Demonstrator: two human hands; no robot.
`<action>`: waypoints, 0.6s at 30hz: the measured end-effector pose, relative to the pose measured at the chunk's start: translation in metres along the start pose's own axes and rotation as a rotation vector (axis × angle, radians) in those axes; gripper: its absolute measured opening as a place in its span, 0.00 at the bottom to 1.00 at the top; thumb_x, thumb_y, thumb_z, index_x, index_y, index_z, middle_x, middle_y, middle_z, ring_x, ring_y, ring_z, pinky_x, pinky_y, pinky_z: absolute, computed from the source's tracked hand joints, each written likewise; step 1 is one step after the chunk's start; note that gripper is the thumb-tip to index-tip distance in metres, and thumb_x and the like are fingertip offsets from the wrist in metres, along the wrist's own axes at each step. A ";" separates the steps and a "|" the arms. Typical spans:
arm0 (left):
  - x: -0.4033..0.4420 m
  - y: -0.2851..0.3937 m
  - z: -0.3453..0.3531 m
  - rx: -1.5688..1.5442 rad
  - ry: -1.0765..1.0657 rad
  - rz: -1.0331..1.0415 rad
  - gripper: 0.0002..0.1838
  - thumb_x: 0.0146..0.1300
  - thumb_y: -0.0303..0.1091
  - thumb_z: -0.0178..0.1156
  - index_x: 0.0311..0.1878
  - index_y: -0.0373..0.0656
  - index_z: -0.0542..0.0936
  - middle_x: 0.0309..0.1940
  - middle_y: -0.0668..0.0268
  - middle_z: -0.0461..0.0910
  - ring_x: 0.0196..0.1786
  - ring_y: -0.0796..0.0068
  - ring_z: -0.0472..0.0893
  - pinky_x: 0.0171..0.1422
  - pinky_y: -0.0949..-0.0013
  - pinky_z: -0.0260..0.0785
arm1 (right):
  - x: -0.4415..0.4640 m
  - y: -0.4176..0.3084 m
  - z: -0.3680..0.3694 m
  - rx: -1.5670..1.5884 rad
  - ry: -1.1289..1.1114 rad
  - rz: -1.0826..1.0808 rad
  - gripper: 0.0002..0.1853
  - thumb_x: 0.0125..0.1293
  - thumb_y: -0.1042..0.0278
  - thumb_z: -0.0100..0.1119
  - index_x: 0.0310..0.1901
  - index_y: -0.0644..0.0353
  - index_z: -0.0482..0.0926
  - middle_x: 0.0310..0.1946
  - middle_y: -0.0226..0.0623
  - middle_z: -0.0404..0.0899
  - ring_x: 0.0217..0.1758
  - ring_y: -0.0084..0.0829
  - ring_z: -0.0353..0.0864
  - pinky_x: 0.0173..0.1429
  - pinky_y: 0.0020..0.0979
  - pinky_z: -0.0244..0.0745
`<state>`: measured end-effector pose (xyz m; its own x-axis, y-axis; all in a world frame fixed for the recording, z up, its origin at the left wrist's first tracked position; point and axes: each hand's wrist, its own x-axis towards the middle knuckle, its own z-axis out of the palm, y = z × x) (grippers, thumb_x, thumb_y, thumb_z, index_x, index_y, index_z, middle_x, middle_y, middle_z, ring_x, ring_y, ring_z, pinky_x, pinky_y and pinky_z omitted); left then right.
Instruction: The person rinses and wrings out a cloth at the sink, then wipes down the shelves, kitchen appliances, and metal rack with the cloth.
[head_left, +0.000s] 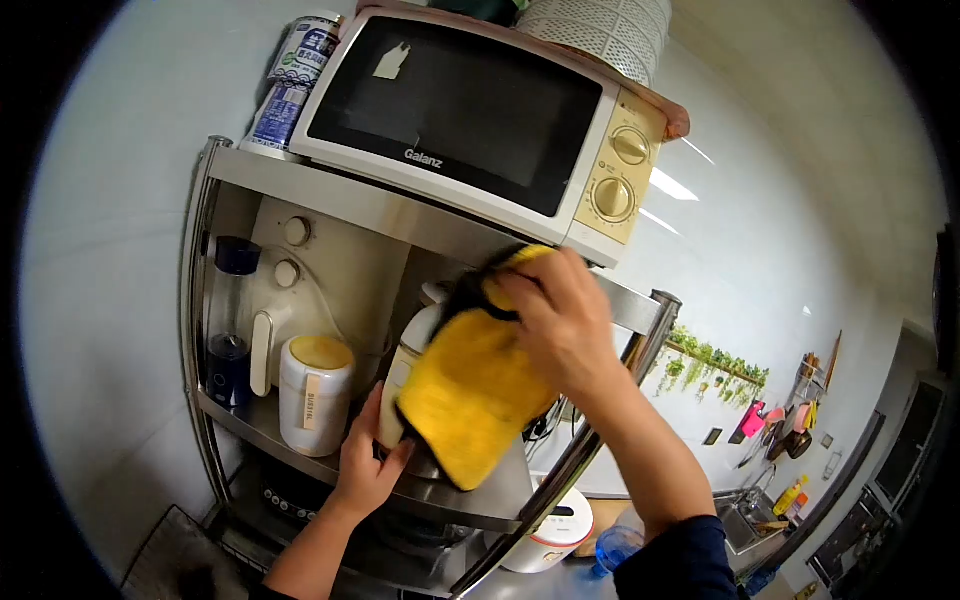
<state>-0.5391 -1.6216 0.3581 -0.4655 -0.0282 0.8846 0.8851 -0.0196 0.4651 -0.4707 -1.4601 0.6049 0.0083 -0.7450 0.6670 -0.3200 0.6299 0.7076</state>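
1. Where the left of the frame begins, a tall bottle (235, 330) stands upright on the middle shelf (508, 492), beside a white cup (317, 400) with a yellowish top; both sit to the left of your working hands, probably to keep them out of the way.
2. Your left hand (362, 475), at lower centre, is fairly wide, thumb apart from the fingers, touching the lower side of a white appliance (393, 395). That contact probably steadies it; how firmly you press, you cannot tell.
3. Mid-frame, the yellow cloth (465, 385) with dark edging hangs in front of the appliance, hiding much of it.
4. Above, the microwave (455, 120) rests on the top shelf, its broad base well supported.
5. Just right of centre, your right hand (565, 325) is narrow, bunching the cloth's upper end in bent fingers, which leaves the lower part loose. Blur hides exact finger placement.
6. At lower right, a white cooker (553, 530) sits beyond the rack's post.
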 end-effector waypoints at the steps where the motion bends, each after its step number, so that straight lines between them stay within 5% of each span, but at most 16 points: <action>1: 0.002 0.003 -0.001 0.006 -0.003 0.000 0.38 0.59 0.27 0.63 0.70 0.33 0.57 0.61 0.46 0.68 0.63 0.51 0.71 0.66 0.60 0.63 | -0.010 0.003 -0.014 -0.032 -0.024 0.024 0.14 0.42 0.78 0.59 0.36 0.64 0.80 0.35 0.38 0.72 0.38 0.40 0.73 0.39 0.36 0.72; 2: 0.003 0.005 -0.001 0.013 -0.004 0.001 0.38 0.59 0.28 0.64 0.70 0.33 0.57 0.62 0.46 0.68 0.63 0.51 0.71 0.66 0.60 0.63 | -0.020 0.005 -0.028 -0.064 -0.048 0.046 0.11 0.48 0.75 0.56 0.35 0.63 0.80 0.35 0.38 0.72 0.38 0.40 0.73 0.38 0.36 0.72; 8: 0.005 0.013 -0.006 0.048 -0.022 -0.008 0.38 0.59 0.31 0.65 0.70 0.33 0.58 0.64 0.46 0.67 0.64 0.53 0.71 0.66 0.60 0.63 | -0.060 0.011 -0.068 -0.233 -0.072 0.180 0.17 0.38 0.80 0.61 0.36 0.65 0.79 0.34 0.39 0.72 0.35 0.40 0.73 0.36 0.37 0.72; 14: 0.003 0.009 -0.003 0.055 -0.040 0.025 0.38 0.63 0.30 0.60 0.71 0.31 0.53 0.66 0.48 0.65 0.66 0.58 0.69 0.68 0.62 0.59 | -0.025 0.000 -0.030 -0.126 -0.035 0.089 0.15 0.43 0.78 0.60 0.38 0.66 0.79 0.34 0.39 0.70 0.36 0.40 0.73 0.37 0.37 0.72; 18: 0.002 0.008 -0.003 0.030 -0.063 -0.003 0.38 0.62 0.28 0.61 0.71 0.31 0.53 0.65 0.49 0.65 0.66 0.58 0.68 0.68 0.62 0.59 | 0.031 -0.021 0.015 -0.060 -0.076 -0.008 0.07 0.47 0.73 0.56 0.30 0.64 0.75 0.32 0.40 0.69 0.38 0.39 0.73 0.39 0.36 0.73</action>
<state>-0.5329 -1.6252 0.3637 -0.4676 0.0351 0.8832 0.8839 0.0106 0.4675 -0.4777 -1.4995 0.6077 -0.0620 -0.7633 0.6430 -0.2627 0.6340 0.7273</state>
